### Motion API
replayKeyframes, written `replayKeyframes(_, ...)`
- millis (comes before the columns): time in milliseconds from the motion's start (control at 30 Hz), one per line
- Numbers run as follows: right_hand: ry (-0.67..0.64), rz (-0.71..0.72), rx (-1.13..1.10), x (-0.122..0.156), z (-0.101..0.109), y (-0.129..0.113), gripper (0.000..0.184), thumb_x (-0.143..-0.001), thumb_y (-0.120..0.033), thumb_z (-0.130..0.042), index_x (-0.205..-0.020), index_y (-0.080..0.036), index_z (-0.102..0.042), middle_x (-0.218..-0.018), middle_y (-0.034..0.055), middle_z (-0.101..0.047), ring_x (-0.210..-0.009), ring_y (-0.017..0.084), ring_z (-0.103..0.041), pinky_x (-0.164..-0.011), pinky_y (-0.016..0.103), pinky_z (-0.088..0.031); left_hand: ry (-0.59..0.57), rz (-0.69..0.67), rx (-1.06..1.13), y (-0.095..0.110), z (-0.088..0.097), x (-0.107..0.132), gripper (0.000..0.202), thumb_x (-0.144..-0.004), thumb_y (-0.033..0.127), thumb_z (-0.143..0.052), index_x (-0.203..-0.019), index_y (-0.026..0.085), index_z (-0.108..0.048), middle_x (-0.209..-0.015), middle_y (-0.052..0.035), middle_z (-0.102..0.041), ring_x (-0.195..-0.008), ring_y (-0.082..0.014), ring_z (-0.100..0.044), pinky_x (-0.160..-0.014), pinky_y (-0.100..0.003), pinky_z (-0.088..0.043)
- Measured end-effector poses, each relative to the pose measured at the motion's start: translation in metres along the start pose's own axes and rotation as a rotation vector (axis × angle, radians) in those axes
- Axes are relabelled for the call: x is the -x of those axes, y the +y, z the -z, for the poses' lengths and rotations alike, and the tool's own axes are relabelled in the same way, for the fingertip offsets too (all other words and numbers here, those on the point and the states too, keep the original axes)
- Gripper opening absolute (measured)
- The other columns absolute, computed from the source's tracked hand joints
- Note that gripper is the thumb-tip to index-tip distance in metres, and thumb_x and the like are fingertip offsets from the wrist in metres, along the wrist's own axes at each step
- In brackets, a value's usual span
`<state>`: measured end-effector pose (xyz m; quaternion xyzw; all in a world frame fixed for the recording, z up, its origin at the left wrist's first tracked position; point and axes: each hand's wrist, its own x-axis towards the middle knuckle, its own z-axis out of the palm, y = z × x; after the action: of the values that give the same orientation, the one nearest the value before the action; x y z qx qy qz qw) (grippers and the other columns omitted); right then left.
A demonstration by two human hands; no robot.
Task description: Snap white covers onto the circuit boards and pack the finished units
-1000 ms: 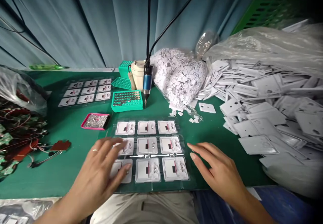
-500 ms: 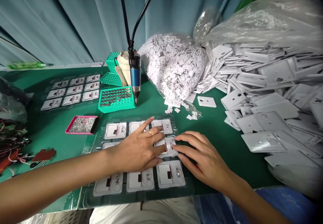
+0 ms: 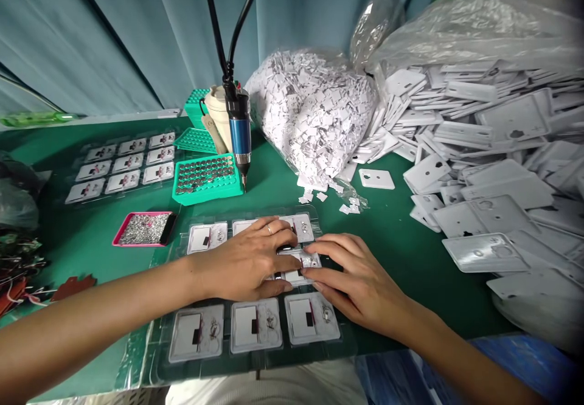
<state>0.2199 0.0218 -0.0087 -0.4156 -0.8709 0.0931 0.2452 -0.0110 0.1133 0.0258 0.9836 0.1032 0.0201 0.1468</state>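
Observation:
My left hand (image 3: 249, 258) reaches across a clear tray (image 3: 159, 356) that holds rows of flat white plastic cases. Its fingers are curled over the case (image 3: 311, 261) at the right of the middle row. From the right, my right hand (image 3: 353, 276) has its bent fingertips on the same case, close to the left fingertips. A small metal part inside is partly covered by the fingers. Nearer to me lies a row of cases (image 3: 312, 318), each with a white panel, a black patch and small metal pieces. My left hand and forearm hide part of the middle row.
A blue electric screwdriver (image 3: 240, 137) hangs behind the tray, beside a green holder (image 3: 207, 177) of small metal parts. A pink-rimmed dish (image 3: 143, 228) holds tiny screws. Another filled tray (image 3: 123, 165) lies back left. A bag of white pieces (image 3: 314, 113) and piled white covers (image 3: 483, 210) fill the right.
My left hand's fingers have drawn in and curled closer together over the case. The right fingertips have shifted slightly left onto it. The whole view has tilted a little.

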Motion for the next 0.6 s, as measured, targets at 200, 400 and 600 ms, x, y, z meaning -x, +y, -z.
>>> replayKeyframes(200, -0.019, 0.017, 0.014, -0.004, 0.001, -0.001, 0.017, -0.091, -0.017, -0.055, -0.101, -0.022, -0.068, -0.117, 0.0092, -0.061, -0.116, 0.025, -0.049, -0.093, 0.044, -0.038, 0.068, 0.013, 0.033, -0.001, -0.005, 0.000, 0.036, -0.092, 0.033, -0.058, -0.124, 0.018, -0.060, -0.117, -0.0116, -0.056, -0.119, -0.0284, -0.045, -0.109, -0.049, -0.032)
replayKeyframes(400, -0.023, -0.018, 0.003, 0.002, 0.000, -0.002, 0.019, -0.090, -0.018, -0.058, -0.105, -0.022, -0.068, -0.120, 0.0090, -0.060, -0.118, 0.026, -0.047, -0.094, 0.044, -0.038, 0.074, -0.033, -0.085, -0.002, -0.010, 0.002, 0.038, -0.094, 0.037, -0.054, -0.127, 0.018, -0.059, -0.122, -0.0123, -0.056, -0.127, -0.0295, -0.043, -0.116, -0.052, -0.022)
replayKeyframes(600, -0.009, -0.031, -0.010, 0.006, -0.001, -0.003, 0.025, -0.090, -0.018, -0.058, -0.112, -0.022, -0.067, -0.118, 0.0092, -0.062, -0.117, 0.025, -0.048, -0.095, 0.044, -0.040, 0.057, -0.034, -0.114, -0.001, -0.010, 0.005, 0.042, -0.095, 0.038, -0.051, -0.131, 0.016, -0.055, -0.122, -0.0128, -0.056, -0.126, -0.0294, -0.044, -0.116, -0.051, -0.024)
